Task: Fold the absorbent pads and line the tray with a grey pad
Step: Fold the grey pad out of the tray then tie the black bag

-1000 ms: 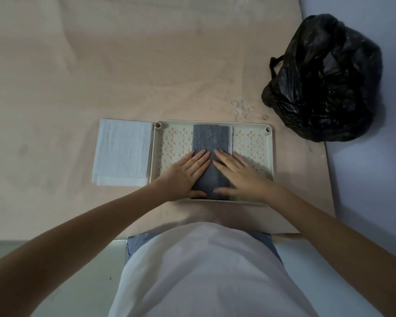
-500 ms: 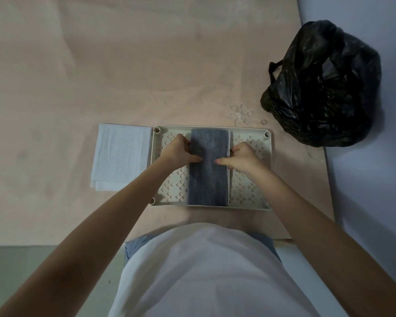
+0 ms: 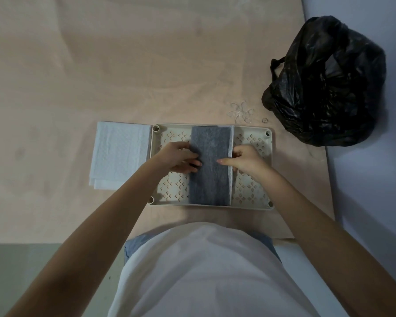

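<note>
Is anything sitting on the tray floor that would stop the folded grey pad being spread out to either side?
Nothing visible. The folded grey felt pad lies down the middle of the cream perforated plastic tray; only the left hand and right hand gripping its edges cover the bare floor.

- Single view: a wide-angle camera worn on the person's head, looking forward and steeply down over the torso.
- The tray (image 3: 212, 128) sits near mid-frame, close below; both forearms enter from the bottom corners.
- The table's (image 3: 101, 65) far surface fills the top; a black bag (image 3: 325, 83) marks the right edge.
</note>
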